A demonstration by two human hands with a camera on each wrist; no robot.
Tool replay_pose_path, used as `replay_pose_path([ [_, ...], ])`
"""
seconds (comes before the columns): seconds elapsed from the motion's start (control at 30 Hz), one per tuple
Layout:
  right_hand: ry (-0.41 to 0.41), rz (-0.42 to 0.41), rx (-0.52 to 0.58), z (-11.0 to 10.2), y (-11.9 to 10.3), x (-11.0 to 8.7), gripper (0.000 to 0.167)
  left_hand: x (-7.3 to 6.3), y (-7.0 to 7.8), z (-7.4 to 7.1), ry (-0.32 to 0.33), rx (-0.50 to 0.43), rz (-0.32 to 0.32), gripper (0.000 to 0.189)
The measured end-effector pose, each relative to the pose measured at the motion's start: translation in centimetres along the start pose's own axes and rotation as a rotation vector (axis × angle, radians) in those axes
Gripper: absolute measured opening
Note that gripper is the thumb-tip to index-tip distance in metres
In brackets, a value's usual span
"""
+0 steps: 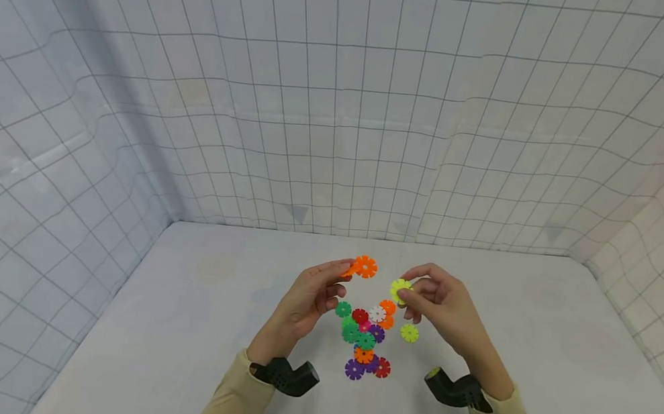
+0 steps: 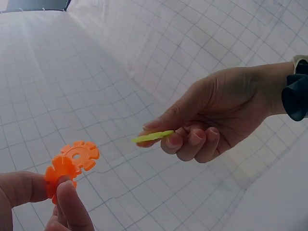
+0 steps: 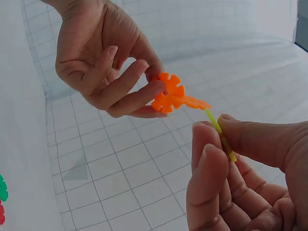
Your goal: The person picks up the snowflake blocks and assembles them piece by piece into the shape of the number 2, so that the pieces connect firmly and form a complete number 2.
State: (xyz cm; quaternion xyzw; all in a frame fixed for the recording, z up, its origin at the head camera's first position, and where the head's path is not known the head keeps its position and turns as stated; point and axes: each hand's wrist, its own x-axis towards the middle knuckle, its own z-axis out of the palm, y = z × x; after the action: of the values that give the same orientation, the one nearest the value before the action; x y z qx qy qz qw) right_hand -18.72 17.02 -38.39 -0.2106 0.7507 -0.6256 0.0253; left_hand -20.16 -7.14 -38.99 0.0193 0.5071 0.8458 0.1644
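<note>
My left hand (image 1: pixel 312 294) pinches one of two joined orange notched discs (image 1: pixel 365 267) between thumb and fingers. In the left wrist view the two orange discs (image 2: pixel 80 155) are slotted together at an angle. My right hand (image 1: pixel 442 304) pinches a yellow notched disc (image 1: pixel 400 290) by its edge, seen nearly edge-on in the right wrist view (image 3: pixel 221 134). Both hands are raised above the table. From the head view the yellow disc is a short way right of the orange pair; they are apart there and in the left wrist view.
Beneath the hands lies a cluster of several notched discs, among them a white disc (image 1: pixel 377 314), a green disc (image 1: pixel 350 332) and a purple disc (image 1: pixel 354 370). Another yellow disc (image 1: pixel 410 333) lies just right of them. White grid-lined sheeting (image 1: pixel 372 171) walls in the white table (image 1: pixel 184 340).
</note>
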Motion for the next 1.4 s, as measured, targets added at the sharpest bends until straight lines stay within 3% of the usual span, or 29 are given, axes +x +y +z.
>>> replay_pose_path([
  [0.23,-0.020,-0.002,0.100,0.3,-0.4,-0.2,0.024,0.0,0.0,0.0,0.016,0.020,-0.001,0.032],
  [0.93,0.041,0.078,0.222,0.9,-0.6,0.1,0.029,-0.3,0.2,0.1,-0.006,0.060,0.006,0.035],
  [1.4,0.069,0.079,0.292,1.5,-0.5,0.1,0.021,-0.3,0.1,0.3,-0.023,0.128,0.030,0.032],
])
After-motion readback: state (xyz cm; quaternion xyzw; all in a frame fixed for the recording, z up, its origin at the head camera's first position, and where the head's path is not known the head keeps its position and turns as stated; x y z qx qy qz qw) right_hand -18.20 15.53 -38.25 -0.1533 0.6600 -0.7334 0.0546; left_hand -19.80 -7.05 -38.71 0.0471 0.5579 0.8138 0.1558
